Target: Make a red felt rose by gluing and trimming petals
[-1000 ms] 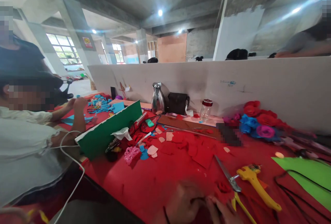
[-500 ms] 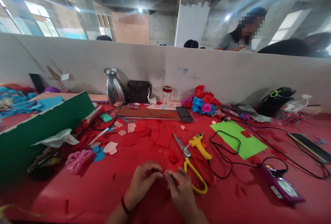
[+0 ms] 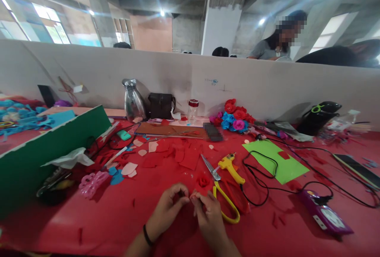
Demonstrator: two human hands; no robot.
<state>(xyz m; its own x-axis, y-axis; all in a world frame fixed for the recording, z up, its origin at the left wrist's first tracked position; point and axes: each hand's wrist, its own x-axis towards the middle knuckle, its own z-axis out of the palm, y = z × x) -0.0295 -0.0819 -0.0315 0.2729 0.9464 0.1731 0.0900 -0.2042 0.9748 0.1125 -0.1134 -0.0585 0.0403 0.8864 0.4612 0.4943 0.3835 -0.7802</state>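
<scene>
My left hand (image 3: 171, 206), with a dark band at the wrist, is closed in a pinch. What its fingertips hold, if anything, is too small to make out. Close beside it, my right hand (image 3: 209, 212) pinches a small red petal-like piece (image 3: 193, 193). Just beyond the right fingers is a red artificial rose (image 3: 203, 182); I cannot tell whether that hand touches it. Yellow-handled scissors (image 3: 227, 205) lie right of the right hand, blades pointing away. Past them rests a yellow glue gun (image 3: 231, 168) with a black cord.
Red scraps (image 3: 187, 158) and pink pieces (image 3: 129, 169) are strewn on the red table (image 3: 118, 225). A purple power box (image 3: 326, 213) and green sheet (image 3: 274, 160) lie right. A green board (image 3: 59, 146) stands left. Behind are a metal jug (image 3: 133, 101), jar (image 3: 192, 111) and flower bunch (image 3: 236, 116).
The whole view has shifted slightly. My two hands stay close together in nearly the same pose, with the left fingertips a little farther from the right ones.
</scene>
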